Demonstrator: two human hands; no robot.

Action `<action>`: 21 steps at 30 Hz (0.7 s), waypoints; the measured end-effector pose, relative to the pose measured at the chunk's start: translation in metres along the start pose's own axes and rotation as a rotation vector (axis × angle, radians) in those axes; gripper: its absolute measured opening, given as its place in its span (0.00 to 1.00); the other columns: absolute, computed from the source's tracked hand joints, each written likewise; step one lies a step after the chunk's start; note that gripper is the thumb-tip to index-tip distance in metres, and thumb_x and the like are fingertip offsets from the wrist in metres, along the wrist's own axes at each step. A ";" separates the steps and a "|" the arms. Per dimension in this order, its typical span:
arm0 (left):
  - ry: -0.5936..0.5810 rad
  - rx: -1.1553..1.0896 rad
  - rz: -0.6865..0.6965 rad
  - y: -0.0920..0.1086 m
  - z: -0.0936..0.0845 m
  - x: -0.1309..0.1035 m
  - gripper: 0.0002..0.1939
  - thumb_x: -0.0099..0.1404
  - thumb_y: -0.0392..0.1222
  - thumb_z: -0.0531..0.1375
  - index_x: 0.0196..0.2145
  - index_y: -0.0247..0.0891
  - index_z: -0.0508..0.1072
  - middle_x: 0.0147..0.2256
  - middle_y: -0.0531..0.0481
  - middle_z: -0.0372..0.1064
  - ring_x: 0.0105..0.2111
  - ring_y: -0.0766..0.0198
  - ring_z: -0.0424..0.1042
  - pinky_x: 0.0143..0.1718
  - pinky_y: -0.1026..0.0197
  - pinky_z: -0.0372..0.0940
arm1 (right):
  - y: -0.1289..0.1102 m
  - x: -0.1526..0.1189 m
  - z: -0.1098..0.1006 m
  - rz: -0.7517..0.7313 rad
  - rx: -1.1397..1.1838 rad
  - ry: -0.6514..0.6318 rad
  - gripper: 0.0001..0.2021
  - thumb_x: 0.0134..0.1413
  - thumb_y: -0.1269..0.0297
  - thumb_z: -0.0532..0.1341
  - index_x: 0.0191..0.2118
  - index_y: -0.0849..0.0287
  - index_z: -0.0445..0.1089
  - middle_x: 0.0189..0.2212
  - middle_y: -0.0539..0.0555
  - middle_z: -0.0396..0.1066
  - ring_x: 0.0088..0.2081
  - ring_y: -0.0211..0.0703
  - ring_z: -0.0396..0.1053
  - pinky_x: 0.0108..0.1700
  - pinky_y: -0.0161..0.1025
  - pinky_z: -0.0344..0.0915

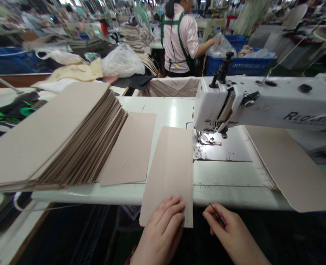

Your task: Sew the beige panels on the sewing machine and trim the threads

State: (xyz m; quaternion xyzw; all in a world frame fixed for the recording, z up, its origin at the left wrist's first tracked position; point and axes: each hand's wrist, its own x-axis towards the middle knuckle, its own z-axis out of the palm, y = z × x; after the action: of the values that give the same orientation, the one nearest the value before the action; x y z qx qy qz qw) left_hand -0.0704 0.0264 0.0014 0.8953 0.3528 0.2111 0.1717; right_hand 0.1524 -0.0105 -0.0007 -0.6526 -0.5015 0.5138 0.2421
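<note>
My left hand (165, 221) grips the near end of a beige panel (172, 162), fingers on top and thumb hidden beneath. That panel lies on the pale table, its near end jutting past the front edge and its right side beside the metal plate of a sewing machine (209, 99). Just right of it, over the front edge, my right hand (220, 221) is closed around a small dark pointed tool (217, 213). Another beige panel (129, 147) lies flat to the left, partly alongside a tall leaning stack of panels (82, 140).
More beige panels (295, 165) lie right of the machine, overhanging the front edge. Behind the table are a cloth-lined bin (171, 87), a plastic bag (122, 60) and blue crates (242, 65). A person (179, 40) stands there, facing away.
</note>
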 end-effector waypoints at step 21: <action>0.245 0.135 0.101 -0.019 0.012 0.001 0.18 0.66 0.28 0.50 0.49 0.39 0.69 0.49 0.45 0.73 0.51 0.60 0.72 0.53 0.62 0.69 | -0.040 0.057 -0.009 -0.354 -0.617 0.296 0.06 0.62 0.66 0.55 0.40 0.52 0.68 0.43 0.50 0.66 0.30 0.38 0.71 0.33 0.35 0.65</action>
State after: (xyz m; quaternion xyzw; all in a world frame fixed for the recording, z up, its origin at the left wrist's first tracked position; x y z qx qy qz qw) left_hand -0.0745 0.0381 -0.0174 0.8889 0.3389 0.3031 0.0560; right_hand 0.1423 0.0578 0.0109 -0.6653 -0.6971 0.1890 0.1891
